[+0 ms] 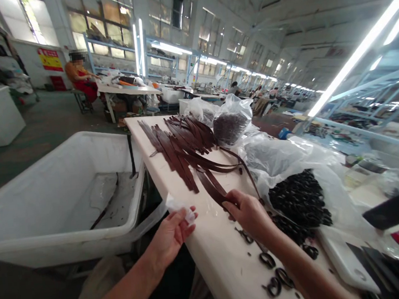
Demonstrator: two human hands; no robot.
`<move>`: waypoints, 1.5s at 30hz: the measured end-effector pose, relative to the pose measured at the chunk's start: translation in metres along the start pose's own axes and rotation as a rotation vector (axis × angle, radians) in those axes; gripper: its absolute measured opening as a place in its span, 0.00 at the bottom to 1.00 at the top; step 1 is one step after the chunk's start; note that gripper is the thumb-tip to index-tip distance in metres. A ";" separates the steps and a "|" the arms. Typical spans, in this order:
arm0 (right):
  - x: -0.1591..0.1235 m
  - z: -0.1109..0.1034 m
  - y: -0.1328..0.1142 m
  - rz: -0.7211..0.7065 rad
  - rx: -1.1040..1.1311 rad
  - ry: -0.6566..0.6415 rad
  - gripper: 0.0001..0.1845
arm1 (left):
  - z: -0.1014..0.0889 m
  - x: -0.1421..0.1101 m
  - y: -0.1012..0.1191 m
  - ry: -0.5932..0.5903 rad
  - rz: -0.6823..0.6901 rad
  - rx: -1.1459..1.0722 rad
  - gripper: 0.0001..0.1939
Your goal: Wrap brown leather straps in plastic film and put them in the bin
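At the table's left edge, my left hand (171,235) pinches a crumpled piece of clear white plastic (174,205), part of which trails down to the left over the bin's rim. My right hand (248,212) is closed on the near end of a brown strap (211,186) above the tabletop. Beyond it, many more flat brown straps (175,154) lie fanned in overlapping rows. Just right of my right forearm, a heap of small black loops (299,201) spills from an open plastic bag (278,153). Several loose black loops (267,260) lie on the near part of the table.
A large white bin (87,138) with a dark strip inside stands left of the table (212,267). A tied clear bag (231,122) of dark pieces sits at the far end. A white plastic object (344,258) and a dark phone-like slab (398,209) are right. A seated person (83,81) works far left.
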State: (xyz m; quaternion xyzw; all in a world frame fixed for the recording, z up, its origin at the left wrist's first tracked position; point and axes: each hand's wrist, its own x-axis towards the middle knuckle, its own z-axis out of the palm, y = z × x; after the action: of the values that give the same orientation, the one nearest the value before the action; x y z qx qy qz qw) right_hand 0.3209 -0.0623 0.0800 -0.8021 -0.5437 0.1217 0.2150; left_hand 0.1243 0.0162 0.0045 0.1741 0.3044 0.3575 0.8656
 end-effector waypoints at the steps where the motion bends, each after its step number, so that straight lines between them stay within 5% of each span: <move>1: -0.009 0.002 -0.008 -0.027 -0.018 0.006 0.08 | 0.010 0.004 -0.005 -0.046 -0.003 0.005 0.04; 5: -0.049 0.008 -0.025 -0.115 -0.098 -0.008 0.08 | 0.039 0.017 -0.004 -0.143 0.055 -0.022 0.06; 8: -0.079 0.003 -0.013 -0.089 -0.036 -0.048 0.09 | 0.039 0.023 0.020 -0.076 0.168 -0.057 0.04; 13: -0.125 -0.012 0.054 0.084 0.050 -0.175 0.12 | 0.003 0.019 0.049 0.086 0.284 -0.098 0.01; 17: -0.147 -0.007 0.087 0.182 0.140 -0.308 0.14 | -0.026 -0.007 0.023 0.100 0.194 -0.094 0.05; 22: -0.149 0.016 0.037 0.156 0.262 -0.585 0.18 | -0.027 -0.044 -0.016 0.021 0.141 -0.022 0.17; 27: -0.133 0.034 -0.017 -0.003 0.339 -0.611 0.20 | -0.025 -0.059 -0.014 -0.003 0.125 0.025 0.17; 36: -0.139 0.013 -0.008 0.006 0.374 -0.336 0.22 | -0.062 -0.053 0.035 0.225 0.187 -0.163 0.04; 45: -0.146 0.017 -0.029 0.008 0.348 -0.330 0.21 | -0.058 -0.057 0.030 0.253 0.043 -0.226 0.06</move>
State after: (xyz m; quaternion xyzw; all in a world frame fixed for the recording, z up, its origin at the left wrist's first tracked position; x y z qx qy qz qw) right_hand 0.2342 -0.1844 0.0733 -0.7245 -0.5390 0.3438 0.2577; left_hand 0.0392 -0.0001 -0.0011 0.0357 0.3650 0.4271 0.8265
